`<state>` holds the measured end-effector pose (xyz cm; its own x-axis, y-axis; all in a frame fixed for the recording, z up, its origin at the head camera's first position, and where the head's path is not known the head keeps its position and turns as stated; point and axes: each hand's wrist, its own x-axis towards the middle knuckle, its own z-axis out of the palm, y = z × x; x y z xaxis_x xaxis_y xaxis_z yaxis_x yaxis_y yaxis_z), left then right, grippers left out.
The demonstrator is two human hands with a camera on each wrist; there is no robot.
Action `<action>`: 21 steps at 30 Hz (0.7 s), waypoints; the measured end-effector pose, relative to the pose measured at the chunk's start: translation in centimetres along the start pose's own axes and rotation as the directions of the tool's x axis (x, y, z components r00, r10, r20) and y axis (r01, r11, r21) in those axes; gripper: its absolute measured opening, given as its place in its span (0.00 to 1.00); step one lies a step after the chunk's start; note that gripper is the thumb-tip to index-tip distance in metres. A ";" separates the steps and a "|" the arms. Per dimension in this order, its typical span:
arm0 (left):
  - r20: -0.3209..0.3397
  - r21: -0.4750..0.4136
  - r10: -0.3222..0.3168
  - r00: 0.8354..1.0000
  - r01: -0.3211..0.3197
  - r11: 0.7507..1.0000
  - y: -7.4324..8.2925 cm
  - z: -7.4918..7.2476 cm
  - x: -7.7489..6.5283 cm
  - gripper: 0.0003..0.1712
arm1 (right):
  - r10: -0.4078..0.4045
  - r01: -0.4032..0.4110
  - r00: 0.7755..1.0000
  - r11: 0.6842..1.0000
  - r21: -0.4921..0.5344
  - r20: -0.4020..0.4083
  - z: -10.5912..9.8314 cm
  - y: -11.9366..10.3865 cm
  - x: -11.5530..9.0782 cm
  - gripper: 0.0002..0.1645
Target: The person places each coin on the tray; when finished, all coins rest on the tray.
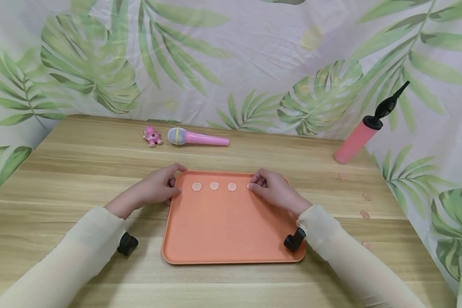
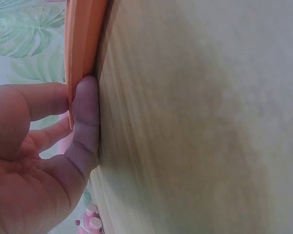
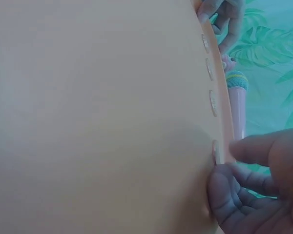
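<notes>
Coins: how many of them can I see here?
8 coins: three in a row on the tray, one at the right hand, four on the table to the right. The right hand or sleeve may hide more.

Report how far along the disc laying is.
Looks done: three discs lie in a row on the tray. In hand: the right hand pinches a fourth disc in line; the left hand grips the tray's edge. Probably remaining: four more discs on the table.
</notes>
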<state>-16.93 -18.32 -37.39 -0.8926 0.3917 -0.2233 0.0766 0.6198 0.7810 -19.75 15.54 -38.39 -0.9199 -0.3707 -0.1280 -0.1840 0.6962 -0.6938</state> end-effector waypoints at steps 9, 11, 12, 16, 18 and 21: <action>0.002 0.002 -0.001 1.000 0.001 1.000 0.0 0.0 -0.1 0.33 | -0.038 0.038 0.999 0.973 0.227 -0.001 -2.0 1.8 -0.9 0.12; 0.002 0.006 -0.003 1.000 0.003 1.000 0.0 0.0 -0.1 0.33 | -0.062 0.074 0.997 0.962 0.261 -0.054 -2.9 2.6 -1.1 0.12; 0.002 0.007 -0.004 1.000 0.004 1.000 0.0 -0.1 -0.1 0.33 | -0.064 0.083 0.995 0.959 0.271 -0.079 -3.4 3.0 -1.3 0.12; 0.000 0.020 -0.009 1.000 0.009 1.000 0.0 -0.1 -0.1 0.33 | -0.030 0.079 0.983 0.959 0.271 -0.179 -5.6 4.4 -2.2 0.14; 0.002 0.024 -0.012 1.000 0.011 1.000 0.0 -0.1 0.0 0.33 | 0.002 0.056 0.976 0.964 0.262 -0.217 -6.7 5.2 -2.7 0.15; 0.003 0.026 -0.012 1.000 0.012 1.000 0.0 -0.2 0.0 0.34 | 0.053 0.013 0.963 0.971 0.240 -0.266 -8.1 6.8 -3.3 0.17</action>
<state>-17.01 -18.42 -37.30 -0.8920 0.3866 -0.2345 0.0776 0.6419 0.7629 -20.76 26.52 -36.97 -0.9872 -0.1566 0.0284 -0.1074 0.5236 -0.8452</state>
